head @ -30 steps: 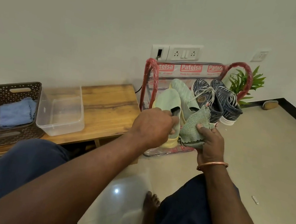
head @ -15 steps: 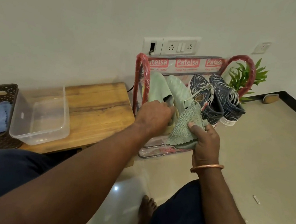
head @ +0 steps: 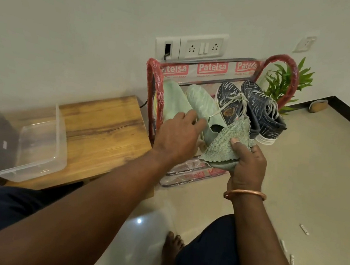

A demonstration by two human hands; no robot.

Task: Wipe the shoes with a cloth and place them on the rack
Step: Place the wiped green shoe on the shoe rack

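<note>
Resting my left hand (head: 177, 135), fingers spread and grasping nothing, on green shoes (head: 196, 106) lying on red rack (head: 285, 64). Right hand (head: 246, 163) clenched around green cloth (head: 225, 142), just before rack. Dark laced shoes (head: 256, 107) beside green pair, same shelf.

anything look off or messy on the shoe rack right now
Mostly tidy. The rack still wears its plastic wrapping, and a loose lace from the left dark sneaker trails across the neighbouring green shoe.
</note>
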